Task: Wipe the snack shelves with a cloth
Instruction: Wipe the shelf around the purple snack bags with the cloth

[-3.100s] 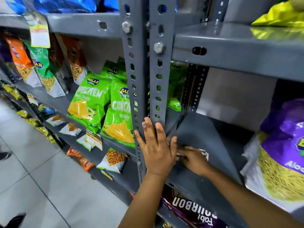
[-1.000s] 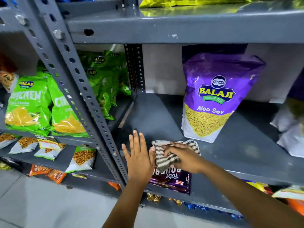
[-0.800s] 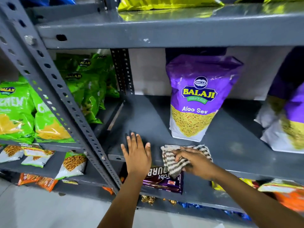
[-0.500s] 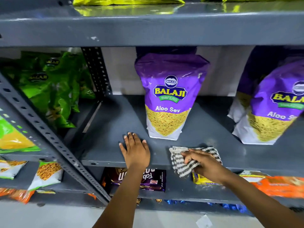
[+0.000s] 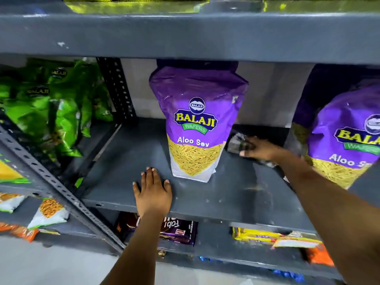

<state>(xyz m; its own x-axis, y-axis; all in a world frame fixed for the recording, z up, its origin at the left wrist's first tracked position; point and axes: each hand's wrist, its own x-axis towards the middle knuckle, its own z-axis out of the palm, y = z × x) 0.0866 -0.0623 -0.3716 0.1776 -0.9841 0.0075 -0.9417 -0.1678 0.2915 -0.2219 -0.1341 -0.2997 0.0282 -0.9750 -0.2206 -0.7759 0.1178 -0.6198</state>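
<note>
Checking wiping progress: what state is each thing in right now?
Cloth: bunched, blurred, under the right hand, deep on the shelf.
Left hand: flat on the shelf front, empty.
Middle Aloo Sev bag: upright, sealed.
Right Aloo Sev bag: leaning, partly cut off.

— How many purple Aloo Sev bags show on the grey shelf (image 5: 127,161)?
— Two: the middle bag (image 5: 196,124); the right bag (image 5: 345,138), cut by the frame edge.
— And hands?
— Two: the left hand (image 5: 153,190); the right hand (image 5: 258,149); one cloth (image 5: 236,143), blurred.
</note>
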